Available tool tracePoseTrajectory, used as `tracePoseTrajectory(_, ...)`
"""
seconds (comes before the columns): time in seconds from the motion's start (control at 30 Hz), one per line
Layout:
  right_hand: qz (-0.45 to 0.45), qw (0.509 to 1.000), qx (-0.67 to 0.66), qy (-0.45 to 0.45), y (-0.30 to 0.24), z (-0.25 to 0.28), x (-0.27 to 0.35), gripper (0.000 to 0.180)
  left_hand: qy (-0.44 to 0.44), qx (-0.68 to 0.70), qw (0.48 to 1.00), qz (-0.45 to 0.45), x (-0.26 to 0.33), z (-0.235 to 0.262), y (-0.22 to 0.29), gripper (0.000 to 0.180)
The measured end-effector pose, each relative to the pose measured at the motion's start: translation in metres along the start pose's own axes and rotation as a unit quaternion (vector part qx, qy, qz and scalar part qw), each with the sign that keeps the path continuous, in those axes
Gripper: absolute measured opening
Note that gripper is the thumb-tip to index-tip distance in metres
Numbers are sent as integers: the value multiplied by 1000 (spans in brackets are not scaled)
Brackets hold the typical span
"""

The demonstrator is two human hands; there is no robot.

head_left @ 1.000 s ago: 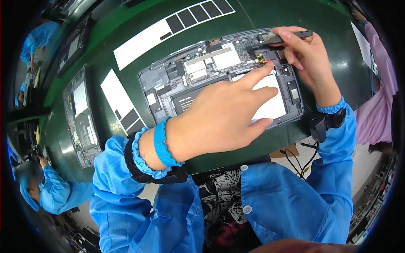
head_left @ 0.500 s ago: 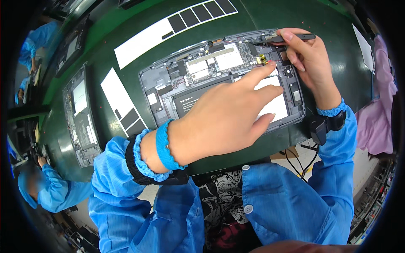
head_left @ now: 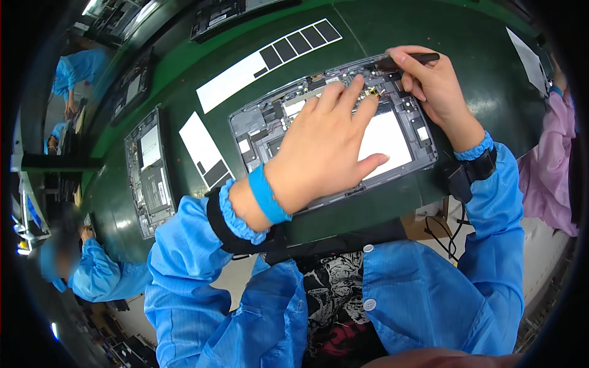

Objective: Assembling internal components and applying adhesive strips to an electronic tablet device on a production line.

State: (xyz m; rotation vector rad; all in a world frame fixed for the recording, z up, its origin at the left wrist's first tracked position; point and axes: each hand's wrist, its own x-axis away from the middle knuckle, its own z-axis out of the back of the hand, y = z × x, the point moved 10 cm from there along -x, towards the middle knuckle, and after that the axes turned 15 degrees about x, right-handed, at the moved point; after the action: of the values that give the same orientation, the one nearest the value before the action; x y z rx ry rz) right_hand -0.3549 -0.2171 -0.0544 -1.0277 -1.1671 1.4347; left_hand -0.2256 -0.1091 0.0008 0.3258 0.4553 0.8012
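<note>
An opened flat electronic device [head_left: 248,119], its circuit board and inner parts bare, lies in front of me on the green table. My left hand [head_left: 325,147] spreads over its middle with fingers apart, the fingertips at the circuit board near the far edge. Much of the board and the dark battery is hidden under this hand. In a pinch, my right hand [head_left: 432,86] holds black tweezers [head_left: 424,57], whose tips point left to the device's far right corner. A small yellow piece [head_left: 372,92] sits beside my left fingertips. Nearer me is a white panel [head_left: 386,147] inside the device.
White sheets with black rectangular stickers lie beyond the device [head_left: 230,83] and left of it [head_left: 199,144]. A second opened device [head_left: 147,196] rests farther left. At the right is a white sheet [head_left: 527,61], near a person's pink sleeve [head_left: 555,165]. Blue-clothed people work at the left.
My left fingers have shifted from beside the yellow piece to farther over the circuit board. My right hand keeps the tweezers at the far right corner. The whole view has shifted a little.
</note>
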Motion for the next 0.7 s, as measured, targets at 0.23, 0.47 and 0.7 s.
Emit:
tracePoseTrajectory(0.23,70,994,-28,79,-22,9,4,36,4,25,1000,-5,1,5,-10,68)
tracePoseTrajectory(0.47,35,944,325,43,-20,12,77,34,63,-73,926,366,107,85,-57,43)
tracePoseTrajectory(0.7,103,990,-5,92,-27,5,88,47,174,487,805,291,136,52,-73,31)
